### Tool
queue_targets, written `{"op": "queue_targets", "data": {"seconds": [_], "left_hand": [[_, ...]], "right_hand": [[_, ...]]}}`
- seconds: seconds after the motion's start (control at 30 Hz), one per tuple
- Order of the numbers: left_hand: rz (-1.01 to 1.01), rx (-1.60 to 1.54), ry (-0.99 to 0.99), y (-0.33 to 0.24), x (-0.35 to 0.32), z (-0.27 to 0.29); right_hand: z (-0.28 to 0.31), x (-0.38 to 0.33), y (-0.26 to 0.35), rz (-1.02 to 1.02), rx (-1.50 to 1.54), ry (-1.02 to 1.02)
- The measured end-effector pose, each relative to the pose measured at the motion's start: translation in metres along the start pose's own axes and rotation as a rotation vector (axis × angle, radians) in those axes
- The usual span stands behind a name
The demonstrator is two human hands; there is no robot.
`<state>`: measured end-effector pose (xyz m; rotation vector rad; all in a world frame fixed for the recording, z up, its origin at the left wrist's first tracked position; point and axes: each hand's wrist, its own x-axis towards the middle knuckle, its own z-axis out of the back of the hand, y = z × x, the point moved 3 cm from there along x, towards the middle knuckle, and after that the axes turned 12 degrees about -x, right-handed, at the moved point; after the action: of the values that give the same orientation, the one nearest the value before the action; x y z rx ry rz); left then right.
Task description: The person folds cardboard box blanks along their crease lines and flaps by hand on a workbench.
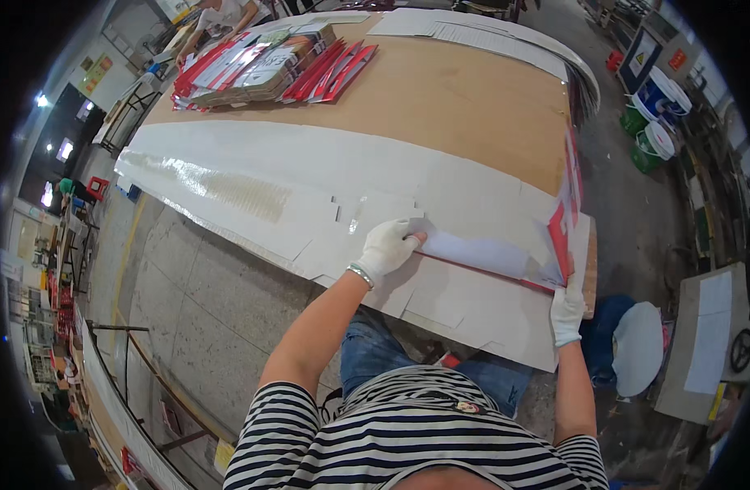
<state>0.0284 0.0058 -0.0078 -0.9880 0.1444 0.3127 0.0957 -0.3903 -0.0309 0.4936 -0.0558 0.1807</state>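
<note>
A thin red-and-white sheet (pixel 489 255) lies across the near right part of the table, white face up with a red lower edge. Its right end (pixel 562 237) is bent upward and shows red. My left hand (pixel 389 249), in a white glove with the thumb tip bare, is closed on the sheet's left end. At the table's right corner my right hand (pixel 567 314), gloved too, grips the foot of the raised end; some of its fingers are hidden. Beneath lies a large white cardboard sheet (pixel 252 151) with small slots.
A stack of folded red-and-white printed cartons (pixel 264 69) sits on the brown tabletop (pixel 465 94) at the far left. White cardboard strips (pixel 489 41) line the far edge. Buckets (pixel 654 143) and a round white-topped stool (pixel 638 349) stand to the right. Another person (pixel 228 15) leans in at the back left.
</note>
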Motion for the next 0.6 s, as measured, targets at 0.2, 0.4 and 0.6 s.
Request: {"op": "queue_targets", "data": {"seconds": [0.2, 0.4, 0.6], "left_hand": [[-0.279, 0.356, -0.161, -0.004, -0.002, -0.023], [-0.475, 0.558, -0.124, -0.001, -0.006, -0.036], [-0.398, 0.620, -0.017, 0.004, -0.012, -0.033]], "right_hand": [[0.011, -0.003, 0.023, 0.320, -0.078, 0.043], [-0.012, 0.000, 0.082, 0.595, -0.370, 0.265], [-0.066, 0.009, 0.149, 0.843, -0.443, 0.374]]}}
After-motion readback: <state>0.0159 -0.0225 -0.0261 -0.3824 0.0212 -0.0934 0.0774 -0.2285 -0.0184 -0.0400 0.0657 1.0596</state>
